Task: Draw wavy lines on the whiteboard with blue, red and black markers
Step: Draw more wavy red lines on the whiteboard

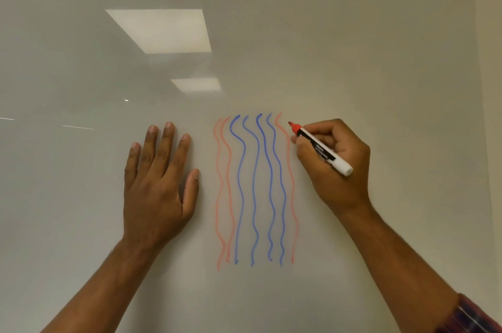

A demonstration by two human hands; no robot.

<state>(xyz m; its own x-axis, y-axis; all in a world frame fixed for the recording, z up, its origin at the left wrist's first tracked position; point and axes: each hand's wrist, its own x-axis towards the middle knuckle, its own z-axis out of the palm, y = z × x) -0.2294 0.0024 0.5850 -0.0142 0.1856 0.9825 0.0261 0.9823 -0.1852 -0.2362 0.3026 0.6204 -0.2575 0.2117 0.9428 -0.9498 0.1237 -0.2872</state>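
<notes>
A glossy whiteboard (353, 47) fills the view, its smooth surface reflecting rectangular ceiling lights (160, 31). At its centre run four wavy blue lines (255, 188), flanked by two paler red lines (224, 191) on the left and one on the right. The right hand (331, 161) grips a red marker (320, 148), a white barrel with a black label whose print is too blurred to read, its red tip at the board just right of the rightmost line's top. The left hand (157, 183) lies flat and empty, fingers spread, beside the lines. A plaid sleeve (472, 316) shows at the corner.
</notes>
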